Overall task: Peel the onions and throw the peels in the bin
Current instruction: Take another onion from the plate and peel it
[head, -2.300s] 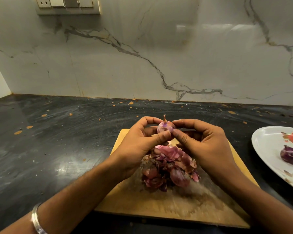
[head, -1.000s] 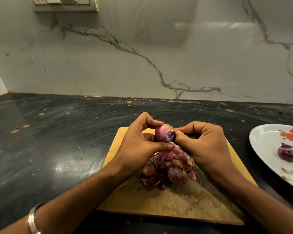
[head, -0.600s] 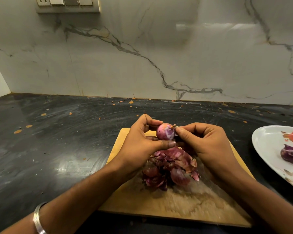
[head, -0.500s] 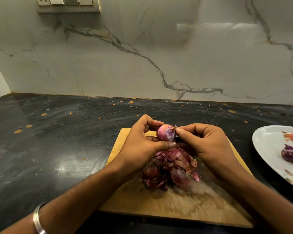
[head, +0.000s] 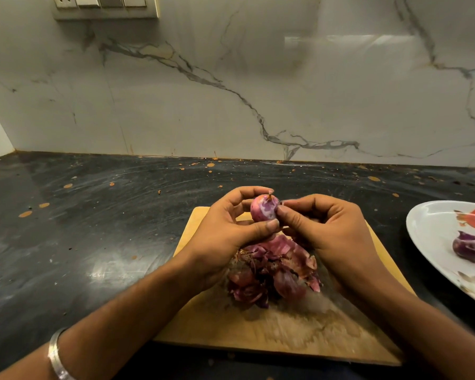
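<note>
Fingers (head: pixel 254 192) of the left hand (head: pixel 220 237) curl around the onion (head: pixel 264 209); right hand (head: pixel 329 229) fingertips pinch its side.

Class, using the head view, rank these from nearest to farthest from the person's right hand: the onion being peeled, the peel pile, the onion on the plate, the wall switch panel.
Measured from the right hand:
1. Onion being peeled: touching its fingertips, just left.
2. Peel pile: on the cutting board, below the hand.
3. Onion on the plate: far right.
4. Switch panel: upper left, on the wall.
</note>
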Motion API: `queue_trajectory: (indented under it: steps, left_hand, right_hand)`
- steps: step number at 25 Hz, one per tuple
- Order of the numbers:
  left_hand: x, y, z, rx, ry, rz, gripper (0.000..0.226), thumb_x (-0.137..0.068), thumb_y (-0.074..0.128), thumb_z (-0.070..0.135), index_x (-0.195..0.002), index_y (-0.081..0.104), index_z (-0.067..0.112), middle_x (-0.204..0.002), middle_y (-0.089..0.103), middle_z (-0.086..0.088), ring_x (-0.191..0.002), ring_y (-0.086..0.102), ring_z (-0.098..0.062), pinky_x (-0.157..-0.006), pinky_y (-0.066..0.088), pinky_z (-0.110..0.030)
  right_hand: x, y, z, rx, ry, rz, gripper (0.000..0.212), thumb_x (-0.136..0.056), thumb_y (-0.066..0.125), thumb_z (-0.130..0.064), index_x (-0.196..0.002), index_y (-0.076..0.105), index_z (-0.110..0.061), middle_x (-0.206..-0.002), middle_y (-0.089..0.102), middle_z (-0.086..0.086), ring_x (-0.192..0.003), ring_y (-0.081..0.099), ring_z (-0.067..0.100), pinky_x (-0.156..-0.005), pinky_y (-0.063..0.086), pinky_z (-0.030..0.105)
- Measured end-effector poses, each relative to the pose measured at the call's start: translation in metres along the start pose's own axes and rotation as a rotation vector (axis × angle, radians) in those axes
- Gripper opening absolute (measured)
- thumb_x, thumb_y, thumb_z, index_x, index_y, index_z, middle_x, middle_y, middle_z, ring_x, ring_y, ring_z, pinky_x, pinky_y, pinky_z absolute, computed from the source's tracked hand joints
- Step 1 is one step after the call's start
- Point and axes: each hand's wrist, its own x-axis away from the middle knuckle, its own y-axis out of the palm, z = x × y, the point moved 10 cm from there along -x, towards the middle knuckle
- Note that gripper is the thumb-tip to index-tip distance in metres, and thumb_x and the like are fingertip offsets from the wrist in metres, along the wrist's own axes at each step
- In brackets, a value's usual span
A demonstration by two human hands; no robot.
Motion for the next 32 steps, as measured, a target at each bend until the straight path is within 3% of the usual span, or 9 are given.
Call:
queue_trajectory:
  steps: [3,6,9,14,17,21,28,32]
  left_hand:
    - [0.0,-0.004,0.0,-0.074,0.016,0.051,0.057,-0.063,0.085,0.008,-0.115,0.065,0.019,-0.114,0.07,-0.004,-0.098,0.073,-0.029,-0.082,0.06,-0.037]
    - [0.001,-0.003,-0.001,-0.043,0.002,0.048,0.056,-0.065,0.082,0.009,-0.116,0.063,0.017,-0.113,0.072,-0.006,-0.098,0.072,-0.033,-0.079,0.06,-0.036]
    - [0.002,0.002,0.002,-0.009,0.0,-0.007,0.052,-0.072,0.076,0.009,-0.122,0.06,0.015,-0.113,0.073,-0.009,-0.103,0.071,-0.027,-0.077,0.058,-0.028]
    - [0.002,0.0,0.004,-0.017,0.007,0.011,0.051,-0.076,0.072,0.013,-0.126,0.06,0.015,-0.116,0.073,-0.007,-0.112,0.067,-0.025,-0.08,0.056,-0.027]
    - [0.001,-0.004,0.006,-0.017,0.013,0.032,0.054,-0.074,0.074,0.012,-0.126,0.06,0.015,-0.113,0.074,-0.01,-0.105,0.068,-0.021,-0.08,0.056,-0.027]
    - [0.001,-0.001,0.006,-0.022,0.021,-0.001,0.053,-0.074,0.075,0.007,-0.125,0.063,0.017,-0.111,0.074,-0.012,-0.102,0.07,-0.022,-0.086,0.057,-0.031]
    - [0.004,0.009,0.005,-0.069,-0.001,-0.076,0.048,-0.084,0.068,-0.001,-0.128,0.064,0.018,-0.12,0.071,-0.007,-0.105,0.07,-0.021,-0.079,0.057,-0.024]
    - [0.004,0.01,0.007,-0.114,0.01,-0.085,0.051,-0.083,0.069,0.008,-0.132,0.058,0.02,-0.122,0.07,-0.003,-0.105,0.07,-0.025,-0.078,0.057,-0.026]
  right_hand:
    - [0.0,-0.001,0.003,0.017,-0.007,0.028,0.016,-0.079,0.077,-0.022,-0.087,0.075,-0.009,-0.087,0.077,0.006,-0.081,0.075,0.024,-0.072,0.061,0.037]
    - [0.0,0.001,0.005,0.051,-0.002,0.012,0.007,-0.089,0.071,-0.016,-0.091,0.073,-0.01,-0.086,0.076,0.007,-0.076,0.074,0.017,-0.065,0.058,0.024]
    - [-0.001,-0.006,0.007,0.059,0.014,0.054,0.005,-0.092,0.067,-0.013,-0.09,0.068,-0.008,-0.085,0.075,0.008,-0.071,0.073,0.012,-0.059,0.054,0.018]
    - [0.001,-0.012,-0.005,0.08,-0.045,0.04,0.012,-0.09,0.068,-0.001,-0.095,0.067,-0.012,-0.084,0.075,0.008,-0.074,0.075,0.019,-0.061,0.059,0.026]
    - [0.003,-0.005,-0.013,0.216,-0.106,-0.006,0.017,-0.092,0.066,-0.008,-0.096,0.075,-0.022,-0.082,0.075,0.0,-0.072,0.074,0.016,-0.063,0.061,0.027]
    - [0.001,-0.005,-0.012,0.116,-0.075,-0.015,0.014,-0.088,0.072,-0.022,-0.101,0.077,-0.022,-0.087,0.077,-0.001,-0.078,0.075,0.016,-0.062,0.059,0.024]
    - [0.0,-0.005,-0.009,0.09,-0.042,-0.051,0.013,-0.086,0.073,-0.018,-0.095,0.079,-0.012,-0.084,0.078,0.004,-0.075,0.076,0.02,-0.061,0.059,0.025]
    - [-0.001,-0.003,-0.012,0.118,-0.054,-0.075,0.014,-0.088,0.072,-0.015,-0.1,0.078,-0.015,-0.083,0.078,0.002,-0.073,0.076,0.018,-0.059,0.059,0.026]
